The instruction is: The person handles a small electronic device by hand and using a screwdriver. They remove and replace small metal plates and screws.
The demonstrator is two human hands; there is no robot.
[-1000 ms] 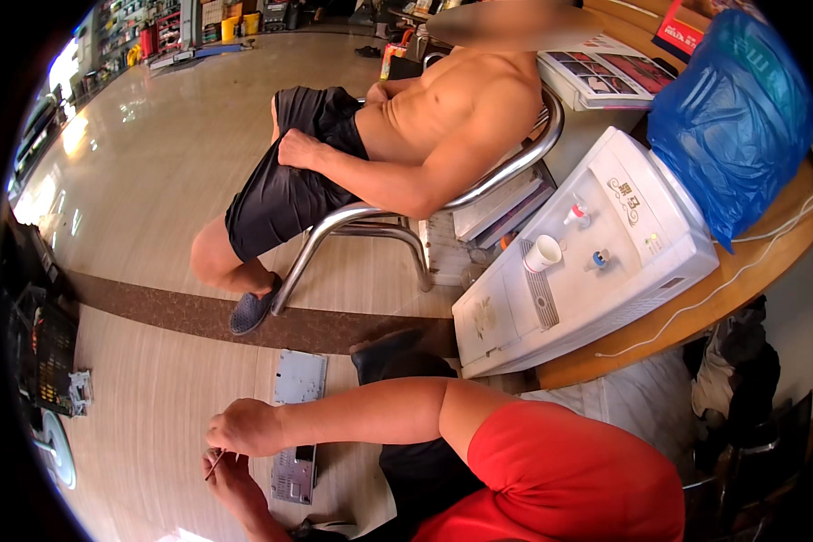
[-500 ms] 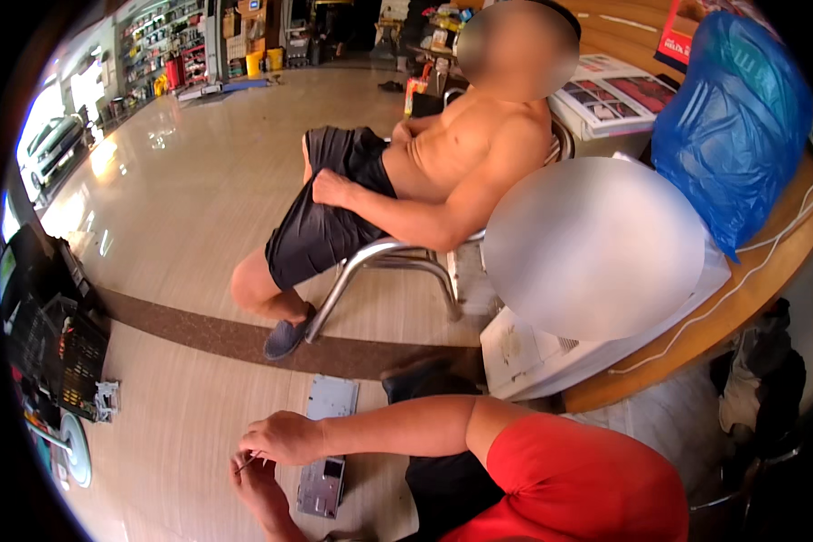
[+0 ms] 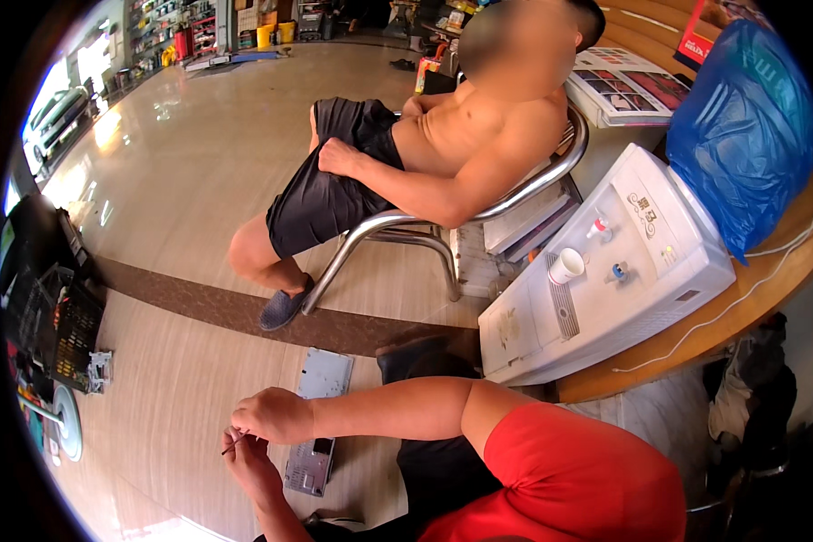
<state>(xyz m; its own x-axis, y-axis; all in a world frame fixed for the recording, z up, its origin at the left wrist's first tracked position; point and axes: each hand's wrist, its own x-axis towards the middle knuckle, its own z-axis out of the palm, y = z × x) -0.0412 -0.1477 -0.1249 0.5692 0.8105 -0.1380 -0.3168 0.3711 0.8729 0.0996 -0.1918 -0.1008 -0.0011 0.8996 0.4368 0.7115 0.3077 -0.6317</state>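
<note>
My left hand (image 3: 251, 468) and my right hand (image 3: 275, 415) meet at the lower left, fingertips together. A thin dark rod (image 3: 234, 444) pokes out from the left fingers, which pinch it. The right fingers are closed just above it; what they hold is too small to make out. Below my right forearm, on the floor, lies a flat grey metal device (image 3: 325, 373) shaped like a long box. The forearm crosses over its middle and hides that part.
Ahead, a person (image 3: 506, 135) in dark shorts sits on a metal-framed chair (image 3: 361, 239). At right are a white water dispenser (image 3: 623, 262) with a paper cup (image 3: 566, 266), and a blue plastic bag (image 3: 745, 135). A black crate (image 3: 77, 339) stands at the far left.
My view has shifted a little, so the floor things sit higher in the picture. My hands stay together, and the rod shows more clearly. The seated person's head has turned.
</note>
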